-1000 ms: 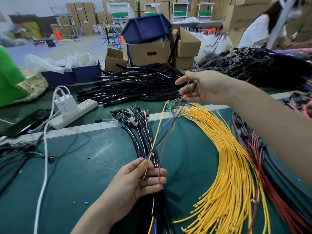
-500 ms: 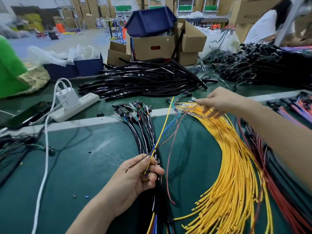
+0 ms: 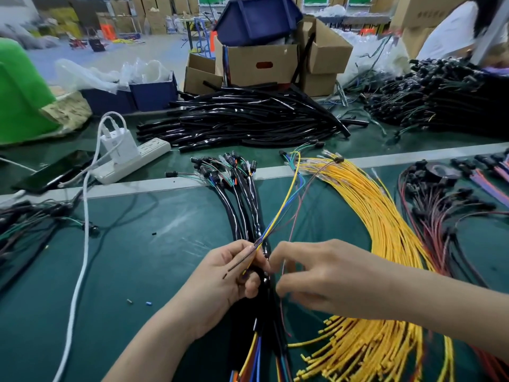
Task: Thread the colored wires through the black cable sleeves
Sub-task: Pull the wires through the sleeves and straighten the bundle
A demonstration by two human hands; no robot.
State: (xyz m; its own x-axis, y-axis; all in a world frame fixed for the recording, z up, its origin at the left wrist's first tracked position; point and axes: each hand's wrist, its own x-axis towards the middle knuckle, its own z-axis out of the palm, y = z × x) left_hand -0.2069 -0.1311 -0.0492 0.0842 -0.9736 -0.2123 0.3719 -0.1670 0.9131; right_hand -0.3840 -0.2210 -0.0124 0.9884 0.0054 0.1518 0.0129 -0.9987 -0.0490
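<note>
We look down on the green counter (image 3: 132,271). At 12 o'clock on it lies the large pile of empty black cable sleeves (image 3: 248,119), well apart from the hands. From 1 to 5 o'clock the loose yellow wires (image 3: 385,244) spread like a fan. The sleeved bundles (image 3: 242,197) run from 12 o'clock down under the hands. In the center the left hand (image 3: 228,282) pinches the colored wires (image 3: 278,213), a small bunch of yellow, blue and green, between thumb and fingers, and a dark wire end lies across its palm. The right hand (image 3: 325,277) is just beside it at 3 o'clock, its fingers curled narrow toward the bunch. It is blurred, so we cannot tell if it holds the thin reddish wire (image 3: 292,230) that hangs there. We judge the wires are being gathered before they enter a sleeve. The risk we see is that the reddish wire stays outside the bunch, because it runs apart from the others. Uneven ends could also catch on the sleeve mouth and bend. The yellow wires nearby could get mixed in if the right hand drags through them.
</note>
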